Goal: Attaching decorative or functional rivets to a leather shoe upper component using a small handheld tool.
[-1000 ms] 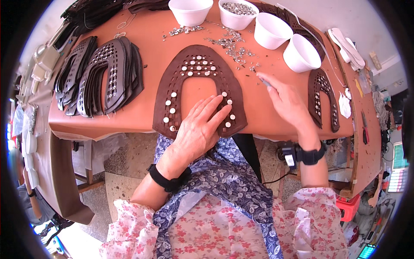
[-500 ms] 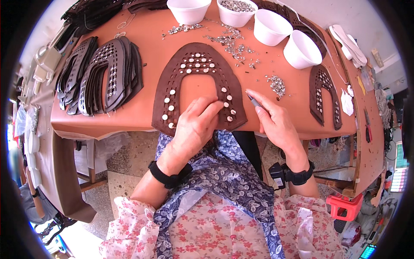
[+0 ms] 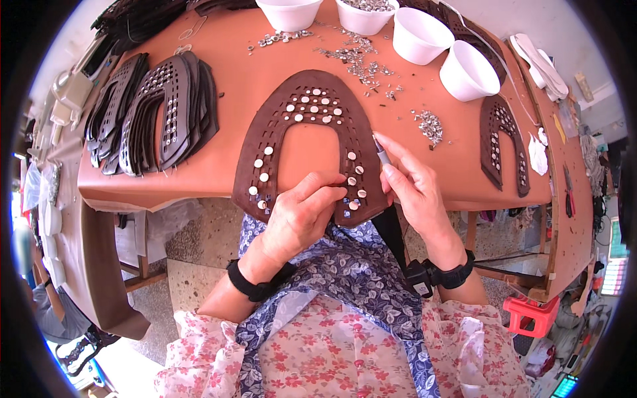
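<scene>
A brown horseshoe-shaped leather shoe upper [image 3: 255, 159], pierced with rows of slots and dotted with round pale studs, lies in front of me. Its two ends hang past the table's near edge, and my apron shows through the lower slots. My left hand [image 3: 298, 212] is closed at the inner edge of its right leg, thumb and fingertips pinched on the leather by the studs; a small part held there would be hidden. Beside the outer right edge, my right hand [image 3: 415, 189] is closed round a slim grey pen-like tool [image 3: 381, 151], tip pointing up and away.
Stacked dark uppers [image 3: 176, 119] lie at the left. White bowls [image 3: 421, 36] line the far side, with loose metal studs [image 3: 361, 63] before them and a small pile [image 3: 430, 127] nearer. Another studded upper [image 3: 494, 142] and red-handled pliers [image 3: 569, 192] lie at the right.
The shoe upper has slid toward me and a little right, its ends now over the table edge. My left hand has moved slightly nearer with it; my right hand has shifted slightly left.
</scene>
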Motion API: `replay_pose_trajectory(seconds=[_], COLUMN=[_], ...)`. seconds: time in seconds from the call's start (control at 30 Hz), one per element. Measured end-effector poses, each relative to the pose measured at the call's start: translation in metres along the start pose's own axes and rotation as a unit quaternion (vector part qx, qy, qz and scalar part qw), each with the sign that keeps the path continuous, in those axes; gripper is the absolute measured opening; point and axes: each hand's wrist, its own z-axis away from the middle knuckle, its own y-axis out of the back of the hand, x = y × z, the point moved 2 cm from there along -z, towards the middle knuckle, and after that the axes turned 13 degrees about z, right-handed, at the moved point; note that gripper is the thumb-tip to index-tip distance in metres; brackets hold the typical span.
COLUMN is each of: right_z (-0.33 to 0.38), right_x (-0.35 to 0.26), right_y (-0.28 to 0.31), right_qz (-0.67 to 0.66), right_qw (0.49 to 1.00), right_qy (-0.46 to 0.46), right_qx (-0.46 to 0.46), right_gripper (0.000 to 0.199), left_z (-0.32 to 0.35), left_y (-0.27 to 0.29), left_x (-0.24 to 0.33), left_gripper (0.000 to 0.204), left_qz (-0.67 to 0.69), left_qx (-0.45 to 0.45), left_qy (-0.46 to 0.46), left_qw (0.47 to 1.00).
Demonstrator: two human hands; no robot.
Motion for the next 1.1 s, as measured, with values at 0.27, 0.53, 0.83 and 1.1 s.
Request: replay_pose_trajectory(seconds=[0.27,0.53,0.83,1.1], right_z=[0.008,0.009,0.01,0.013], right_x=[0.006,0.008,0.008,0.002], right_y=[-0.005,-0.006,-0.007,-0.009], right_qz=[-0.043,-0.051,-0.069,-0.071], right_qw=[0.999,0.998,0.997,0.997], right_qy=[0.018,0.028,0.03,0.04], right_qx=[0.002,-0.004,-0.012,-0.013], right_gripper=[0.046,0.046,0.045,0.044], left_z=[-0.003,-0.003,-0.009,-0.026], left_y=[0.001,0.001,0.002,0.0], left_x=[-0.004,-0.007,-0.007,-0.01], left_gripper=[0.034,0.045,0.056,0.057], left_qz=[-0.054,-0.105,-0.084,-0.091], left_qx=[-0.024,0.001,0.003,-0.028], left_qy=[-0.035,-0.009,0.003,-0.057], left_qw=[0.998,0.994,0.996,0.994])
